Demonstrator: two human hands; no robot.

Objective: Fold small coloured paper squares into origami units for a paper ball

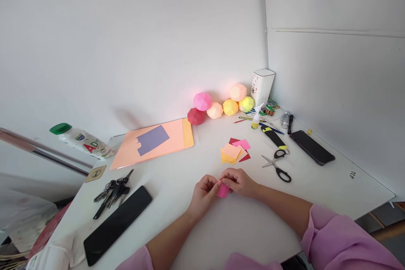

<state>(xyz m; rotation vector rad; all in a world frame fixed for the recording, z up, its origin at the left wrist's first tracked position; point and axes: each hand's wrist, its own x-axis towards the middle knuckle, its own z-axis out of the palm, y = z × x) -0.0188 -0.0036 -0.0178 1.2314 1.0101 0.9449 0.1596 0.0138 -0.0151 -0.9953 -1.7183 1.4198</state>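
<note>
Your table (171, 194) bears large peach sheets (126, 152) along the wall, perhaps to free working room; your left hand (205, 193) and right hand (239, 182) meet near the front, both pinching the pink paper (223, 191), probably for fine control; loose paper pieces (232, 152) lie just beyond, likely for easy reach; the pink paper looks small and bright, its top partly covered.

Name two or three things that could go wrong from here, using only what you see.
The pink paper, pinched between the left hand and right hand, might crease or tear.
The scissors lie with blades parted near the right hand, so a careless reach could cause a nick.
The loose paper pile could scatter if brushed.
</note>
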